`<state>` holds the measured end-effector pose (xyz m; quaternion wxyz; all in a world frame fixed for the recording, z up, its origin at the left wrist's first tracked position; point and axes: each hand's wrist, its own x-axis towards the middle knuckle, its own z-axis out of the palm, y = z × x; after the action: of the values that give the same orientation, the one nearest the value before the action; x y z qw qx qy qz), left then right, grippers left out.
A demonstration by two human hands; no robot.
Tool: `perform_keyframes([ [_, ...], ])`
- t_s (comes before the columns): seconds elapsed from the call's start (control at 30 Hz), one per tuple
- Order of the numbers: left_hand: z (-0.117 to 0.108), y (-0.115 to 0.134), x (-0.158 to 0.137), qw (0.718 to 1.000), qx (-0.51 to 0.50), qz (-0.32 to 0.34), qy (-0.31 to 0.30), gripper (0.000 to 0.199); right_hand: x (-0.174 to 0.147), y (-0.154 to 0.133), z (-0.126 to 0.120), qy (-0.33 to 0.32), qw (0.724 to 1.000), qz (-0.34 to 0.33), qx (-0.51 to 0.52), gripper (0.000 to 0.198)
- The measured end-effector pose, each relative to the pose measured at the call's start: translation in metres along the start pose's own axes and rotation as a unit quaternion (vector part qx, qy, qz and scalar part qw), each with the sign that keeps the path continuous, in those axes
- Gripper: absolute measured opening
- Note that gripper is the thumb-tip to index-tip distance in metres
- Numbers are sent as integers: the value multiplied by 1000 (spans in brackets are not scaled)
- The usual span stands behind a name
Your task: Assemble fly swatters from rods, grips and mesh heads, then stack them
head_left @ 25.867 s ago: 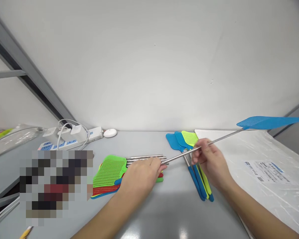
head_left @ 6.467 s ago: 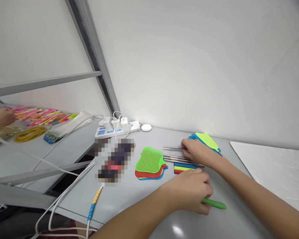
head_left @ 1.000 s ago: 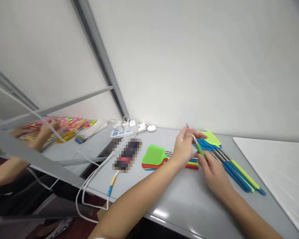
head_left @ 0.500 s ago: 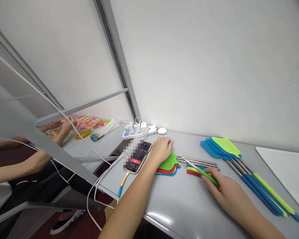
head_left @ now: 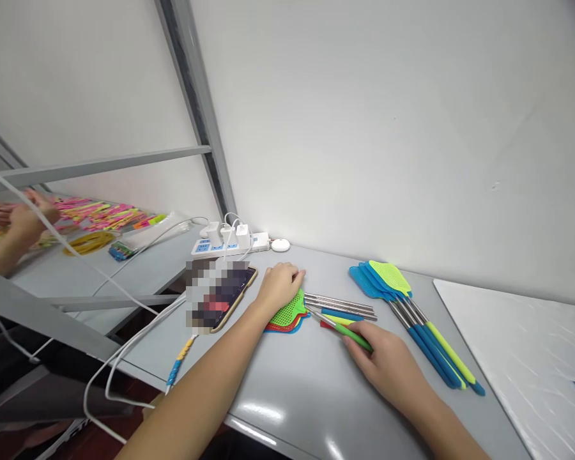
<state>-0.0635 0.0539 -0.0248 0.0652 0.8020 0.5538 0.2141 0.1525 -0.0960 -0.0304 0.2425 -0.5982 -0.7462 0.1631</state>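
My left hand (head_left: 282, 284) lies over a green perforated fly swatter head (head_left: 290, 311), fingers curled at its far edge. Under that head, red and blue swatter heads (head_left: 282, 328) peek out in a stack. In my right hand (head_left: 381, 351) is a green handle (head_left: 353, 336) with a thin metal rod (head_left: 322, 315). The rod's tip meets or nearly meets the neck of the green head; I cannot tell whether they are joined. Several loose metal rods (head_left: 340, 303) lie behind, beside blue, yellow and red handles (head_left: 344, 315).
At right, several whole fly swatters (head_left: 424, 332) lie stacked beside a white wrapped sheet (head_left: 508, 345). Left of my arm are a phone (head_left: 234, 294), white cables and a power strip (head_left: 259, 241). Beyond the metal frame (head_left: 100, 165), another person's hand (head_left: 29, 220) is near colourful pieces (head_left: 105, 214).
The view has turned right, so things appear further left. My right hand has brought the green handle's rod tip to the neck of the green swatter head. My left hand stays on the stack.
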Motion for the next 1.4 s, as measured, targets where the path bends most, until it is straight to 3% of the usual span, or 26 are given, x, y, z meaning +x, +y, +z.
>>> perform_keyframes([
  [0.23,-19,3,-2,998,-34,-19,48,52,1,3,-8,47,998,-19,30,21],
  [0.43,-36,-4,-1,993,-75,-26,89,51,-3,-1,-14,52,993,-92,55,22],
  [0.77,-40,3,-5,990,-122,1,65,50,-2,-2,-11,67,990,-105,62,26],
  [1.4,-43,7,-6,991,-106,-2,79,49,-1,-3,-9,66,989,-113,62,22],
])
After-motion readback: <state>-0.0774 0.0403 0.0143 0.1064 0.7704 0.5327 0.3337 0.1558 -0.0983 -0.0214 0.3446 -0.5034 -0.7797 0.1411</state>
